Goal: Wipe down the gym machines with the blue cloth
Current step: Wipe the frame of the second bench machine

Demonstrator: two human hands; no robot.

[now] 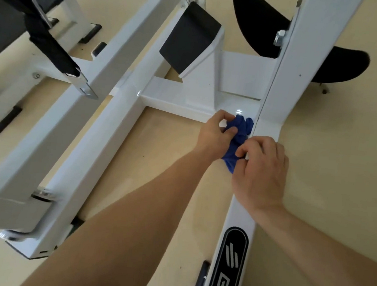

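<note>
A crumpled blue cloth point(238, 138) lies bunched where the white machine frame's cross beam point(187, 96) meets the long base rail point(242, 217). My left hand point(216, 134) pinches the cloth's upper part between thumb and fingers. My right hand point(261, 168) grips the cloth's lower part with curled fingers, over the rail. Part of the cloth is hidden under both hands.
A black foot pad point(188, 41) rises from the cross beam. A white upright post point(307, 50) stands to the right, with a black seat point(342, 63) behind it. More white frame and a black strap point(49, 44) fill the left. The floor is beige.
</note>
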